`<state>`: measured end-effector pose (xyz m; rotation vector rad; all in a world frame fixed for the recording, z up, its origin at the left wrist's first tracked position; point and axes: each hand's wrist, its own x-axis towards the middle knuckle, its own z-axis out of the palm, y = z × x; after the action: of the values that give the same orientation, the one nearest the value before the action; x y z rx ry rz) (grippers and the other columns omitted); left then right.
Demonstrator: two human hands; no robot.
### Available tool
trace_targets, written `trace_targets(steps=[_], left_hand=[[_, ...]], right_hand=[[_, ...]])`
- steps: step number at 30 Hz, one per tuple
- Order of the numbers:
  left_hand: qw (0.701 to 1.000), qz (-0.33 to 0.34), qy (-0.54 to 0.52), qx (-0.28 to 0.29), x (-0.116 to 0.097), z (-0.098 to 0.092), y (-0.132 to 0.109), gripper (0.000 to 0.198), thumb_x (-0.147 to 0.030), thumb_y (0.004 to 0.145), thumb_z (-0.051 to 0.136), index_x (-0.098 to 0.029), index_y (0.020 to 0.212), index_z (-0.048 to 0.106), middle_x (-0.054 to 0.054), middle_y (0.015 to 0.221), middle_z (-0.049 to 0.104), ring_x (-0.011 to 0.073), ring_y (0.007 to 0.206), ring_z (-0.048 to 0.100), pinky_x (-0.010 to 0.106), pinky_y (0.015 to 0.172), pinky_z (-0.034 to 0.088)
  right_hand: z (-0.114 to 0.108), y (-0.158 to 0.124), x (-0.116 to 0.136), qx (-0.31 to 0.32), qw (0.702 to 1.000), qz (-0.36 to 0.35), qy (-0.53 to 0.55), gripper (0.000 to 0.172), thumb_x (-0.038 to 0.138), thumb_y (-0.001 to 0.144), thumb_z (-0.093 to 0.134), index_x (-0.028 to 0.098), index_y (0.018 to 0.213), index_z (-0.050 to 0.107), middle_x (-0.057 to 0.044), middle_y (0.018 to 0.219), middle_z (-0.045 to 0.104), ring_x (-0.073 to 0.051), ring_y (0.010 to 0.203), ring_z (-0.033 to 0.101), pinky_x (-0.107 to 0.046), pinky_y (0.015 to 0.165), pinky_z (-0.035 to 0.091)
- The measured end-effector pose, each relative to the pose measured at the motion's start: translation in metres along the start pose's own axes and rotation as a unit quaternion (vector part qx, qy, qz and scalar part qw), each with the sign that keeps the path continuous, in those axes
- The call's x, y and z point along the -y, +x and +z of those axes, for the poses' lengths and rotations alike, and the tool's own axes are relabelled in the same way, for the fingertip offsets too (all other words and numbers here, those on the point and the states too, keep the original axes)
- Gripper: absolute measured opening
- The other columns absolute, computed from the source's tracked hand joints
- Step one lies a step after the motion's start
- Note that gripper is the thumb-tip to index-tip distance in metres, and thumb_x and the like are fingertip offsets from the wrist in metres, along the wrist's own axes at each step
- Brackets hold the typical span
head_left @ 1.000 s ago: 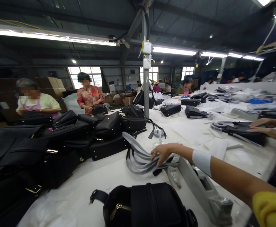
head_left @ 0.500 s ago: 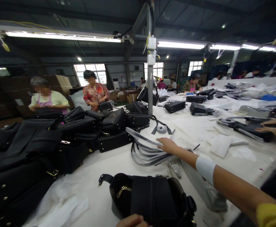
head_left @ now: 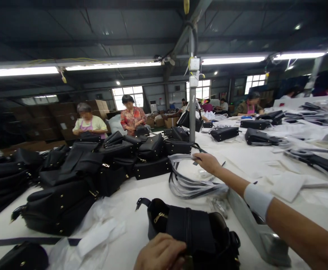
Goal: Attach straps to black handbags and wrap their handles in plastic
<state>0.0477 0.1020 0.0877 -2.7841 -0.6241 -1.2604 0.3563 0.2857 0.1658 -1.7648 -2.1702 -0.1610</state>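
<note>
A black handbag (head_left: 192,228) lies on the white table in front of me, its top gaping and a gold zip pull showing inside. My left hand (head_left: 161,253) has its fingers curled over the bag's near edge; the fingertips are partly hidden. Stretched out beyond the bag, my right hand (head_left: 208,163) pinches the end of a grey-white strip from a looped bundle of strips (head_left: 183,187). Between the bundle and the bag is a small clear plastic packet (head_left: 220,206). A grey metal device (head_left: 265,232) stands under my right forearm.
Black handbags (head_left: 59,206) are heaped at the left, with crumpled white wrapping (head_left: 102,228) beside them. A metal post (head_left: 192,112) rises past the bundle. Co-workers sit or stand across the table, one in a patterned shirt (head_left: 131,116). White sheets (head_left: 290,185) lie at right.
The view has swung left. More of my left hand shows, now over the bag's near edge. My right hand has drawn the strip ends in, and they no longer stick out to the left.
</note>
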Motion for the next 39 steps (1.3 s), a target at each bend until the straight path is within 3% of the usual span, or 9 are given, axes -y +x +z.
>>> trace_targets(steps=[4, 7, 10, 12, 18, 23, 27, 32, 39], left_hand=[[0.985, -0.148, 0.019, -0.088, -0.006, -0.016, 0.032, 0.035, -0.019, 0.097, 0.054, -0.023, 0.131, 0.057, 0.012, 0.121, 0.068, 0.0222, 0.113, 0.065, 0.034, 0.095, 0.056], [0.977, -0.179, 0.024, -0.116, -0.004, -0.025, 0.070, 0.051, -0.028, 0.098, 0.053, -0.018, 0.147, 0.041, 0.017, 0.147, 0.049, 0.0300, 0.137, 0.044, 0.049, 0.111, 0.041], [0.988, -0.146, -0.047, -0.009, -0.002, -0.032, 0.097, 0.040, -0.032, 0.096, 0.058, -0.017, 0.134, 0.057, 0.012, 0.122, 0.069, 0.0267, 0.111, 0.064, 0.037, 0.094, 0.053], [0.989, -0.126, -0.056, 0.054, -0.001, -0.040, 0.103, 0.022, -0.028, 0.093, 0.063, -0.017, 0.111, 0.070, 0.006, 0.094, 0.075, 0.0203, 0.083, 0.070, 0.027, 0.075, 0.054], [0.980, -0.017, 0.197, 0.004, 0.010, -0.094, 0.086, 0.013, -0.022, 0.096, 0.057, -0.018, 0.098, 0.069, 0.005, 0.084, 0.072, 0.0186, 0.076, 0.065, 0.025, 0.066, 0.048], [0.967, 0.032, 0.246, 0.063, 0.015, -0.124, 0.062, 0.025, -0.037, 0.100, 0.052, -0.020, 0.107, 0.068, 0.004, 0.080, 0.071, 0.0178, 0.072, 0.064, 0.024, 0.064, 0.046], [0.969, -0.079, 0.116, 0.203, 0.007, -0.124, 0.042, 0.052, -0.064, 0.092, 0.052, -0.024, 0.123, 0.064, 0.007, 0.101, 0.075, 0.0219, 0.084, 0.069, 0.027, 0.073, 0.050], [0.913, -0.240, -0.083, 0.320, -0.029, -0.107, 0.036, 0.034, -0.044, 0.100, 0.047, -0.025, 0.119, 0.067, 0.003, 0.098, 0.075, 0.0206, 0.084, 0.068, 0.026, 0.073, 0.048], [0.906, -0.230, -0.245, 0.256, -0.070, -0.064, 0.040, 0.029, -0.040, 0.093, 0.061, -0.018, 0.110, 0.069, 0.007, 0.108, 0.069, 0.0204, 0.096, 0.061, 0.026, 0.084, 0.044]], right_hand=[[-0.056, -0.047, 0.051, -0.076, 0.994, -0.080, -0.025, 0.034, 0.026, 0.098, 0.053, 0.029, 0.131, 0.062, -0.006, 0.116, 0.071, -0.022, 0.095, 0.069, -0.028, 0.076, 0.050], [-0.080, -0.098, 0.086, -0.102, 0.981, -0.162, -0.040, 0.036, 0.025, 0.098, 0.053, 0.032, 0.133, 0.061, -0.003, 0.102, 0.074, -0.019, 0.088, 0.069, -0.023, 0.069, 0.047], [-0.089, -0.144, 0.099, -0.175, 0.951, -0.250, -0.054, 0.037, 0.019, 0.096, 0.054, 0.025, 0.132, 0.063, -0.005, 0.096, 0.076, -0.019, 0.081, 0.070, -0.025, 0.068, 0.049], [-0.090, -0.169, 0.094, -0.189, 0.956, -0.225, -0.005, 0.037, 0.023, 0.094, 0.058, 0.026, 0.130, 0.065, -0.006, 0.104, 0.076, -0.022, 0.085, 0.071, -0.029, 0.073, 0.054], [-0.083, -0.225, 0.057, -0.014, 0.957, -0.018, 0.288, 0.045, 0.040, 0.082, 0.073, 0.029, 0.126, 0.070, -0.004, 0.107, 0.078, -0.026, 0.094, 0.073, -0.035, 0.088, 0.058], [-0.068, -0.249, 0.051, 0.083, 0.910, -0.003, 0.406, 0.045, 0.051, 0.085, 0.068, 0.029, 0.124, 0.071, -0.007, 0.127, 0.070, -0.033, 0.122, 0.062, -0.045, 0.106, 0.048], [-0.058, -0.259, 0.060, 0.068, 0.906, -0.004, 0.417, 0.045, 0.053, 0.088, 0.064, 0.029, 0.125, 0.071, -0.007, 0.129, 0.069, -0.035, 0.125, 0.059, -0.052, 0.110, 0.042], [-0.055, -0.274, 0.085, 0.048, 0.904, 0.030, 0.423, 0.041, 0.054, 0.087, 0.064, 0.031, 0.119, 0.074, -0.005, 0.126, 0.071, -0.037, 0.128, 0.054, -0.056, 0.115, 0.033], [-0.061, -0.282, 0.116, 0.008, 0.875, 0.020, 0.483, 0.033, 0.049, 0.087, 0.066, 0.026, 0.108, 0.078, -0.007, 0.114, 0.074, -0.033, 0.118, 0.061, -0.042, 0.103, 0.047]])
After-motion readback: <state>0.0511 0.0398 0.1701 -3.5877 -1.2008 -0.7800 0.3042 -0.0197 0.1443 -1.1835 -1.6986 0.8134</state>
